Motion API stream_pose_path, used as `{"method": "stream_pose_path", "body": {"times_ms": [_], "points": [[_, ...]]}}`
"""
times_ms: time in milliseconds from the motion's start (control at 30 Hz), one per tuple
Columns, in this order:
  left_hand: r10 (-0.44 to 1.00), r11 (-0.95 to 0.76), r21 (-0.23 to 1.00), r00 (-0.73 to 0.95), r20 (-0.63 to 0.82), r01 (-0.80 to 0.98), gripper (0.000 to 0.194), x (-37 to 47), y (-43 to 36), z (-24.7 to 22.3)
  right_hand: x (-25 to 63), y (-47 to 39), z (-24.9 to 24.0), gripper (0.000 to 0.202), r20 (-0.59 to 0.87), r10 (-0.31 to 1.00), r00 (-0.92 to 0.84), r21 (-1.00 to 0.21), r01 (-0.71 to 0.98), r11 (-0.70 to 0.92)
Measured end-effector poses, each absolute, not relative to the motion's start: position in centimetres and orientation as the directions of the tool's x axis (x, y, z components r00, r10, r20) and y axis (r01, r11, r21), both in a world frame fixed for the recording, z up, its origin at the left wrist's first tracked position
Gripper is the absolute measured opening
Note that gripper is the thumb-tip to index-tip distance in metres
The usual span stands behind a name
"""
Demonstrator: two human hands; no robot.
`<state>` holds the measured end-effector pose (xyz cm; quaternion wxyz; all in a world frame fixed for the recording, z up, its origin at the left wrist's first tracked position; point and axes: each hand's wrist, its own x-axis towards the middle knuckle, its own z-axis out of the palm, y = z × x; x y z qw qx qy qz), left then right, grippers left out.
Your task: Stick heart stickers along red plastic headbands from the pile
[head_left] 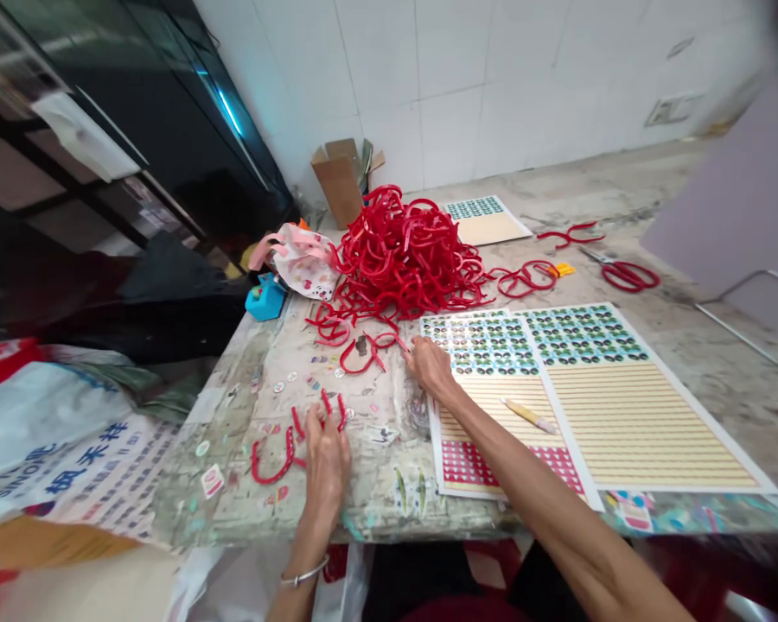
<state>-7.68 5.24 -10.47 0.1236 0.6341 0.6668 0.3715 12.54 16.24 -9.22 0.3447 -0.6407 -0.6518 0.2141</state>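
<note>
My left hand [326,449] is low over the near left of the table, its fingers bent around some red curved bands [272,478] with small dots on them. My right hand [430,364] reaches to the left edge of the sticker sheet [499,389], its fingertips pinched on the end of a red band [400,342]. Loose red bands [363,356] lie just left of it. Beyond both hands rises a large tangled pile of red bands [408,255]. A yellow pen-like tool [528,415] rests on the sheet beneath my right forearm.
A second sticker sheet [641,423] lies to the right, a smaller one [489,226] behind. Red-handled scissors [628,275] rest at the right. A blue object [264,298], a patterned cloth item [306,263] and a cardboard box [338,186] stand at the back left.
</note>
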Motion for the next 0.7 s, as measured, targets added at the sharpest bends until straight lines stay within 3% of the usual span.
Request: {"method": "stream_pose_path", "body": {"times_ms": [100,167,233,300,367,433,567,700], "points": [[0.917,-0.094,0.665,-0.196,0.348,0.741,0.029,-7.7,5.3,-9.2,12.2,17.4,-9.4,0.013,0.209,0.976,0.066,-0.722,0.683,0.108],[0.942,-0.075,0.784,-0.214,0.258,0.616,0.025,-6.9,5.3,-8.4,12.9,16.6,-9.2,0.016,0.247,0.968,0.051,-0.738,0.657,0.154],[0.983,0.027,0.934,-0.18,0.04,0.355,0.027,-5.4,5.5,-7.8,14.0,14.9,-8.8,0.018,0.28,0.959,0.042,-0.762,0.617,0.195],[0.985,0.169,0.985,-0.049,-0.167,0.023,0.034,-3.4,5.6,-7.2,15.2,12.6,-8.6,0.021,0.296,0.954,0.055,-0.79,0.575,0.212],[0.965,0.259,0.931,0.098,-0.242,-0.257,0.035,-1.0,5.6,-6.5,16.2,10.2,-8.5,0.025,0.294,0.952,0.089,-0.815,0.543,0.201],[0.946,0.315,0.85,0.213,-0.245,-0.423,0.029,1.4,5.3,-5.6,16.8,8.0,-8.6,0.027,0.27,0.95,0.159,-0.864,0.474,0.167],[0.906,0.389,0.78,0.357,-0.228,-0.49,0.024,4.7,4.1,-4.3,17.9,5.0,-9.2,0.023,0.188,0.936,0.299,-0.953,0.285,0.101],[0.889,0.422,0.797,0.368,-0.271,-0.433,0.022,5.9,3.2,-4.5,18.6,3.2,-9.8,0.02,0.16,0.925,0.345,-0.962,0.264,0.067]]}}
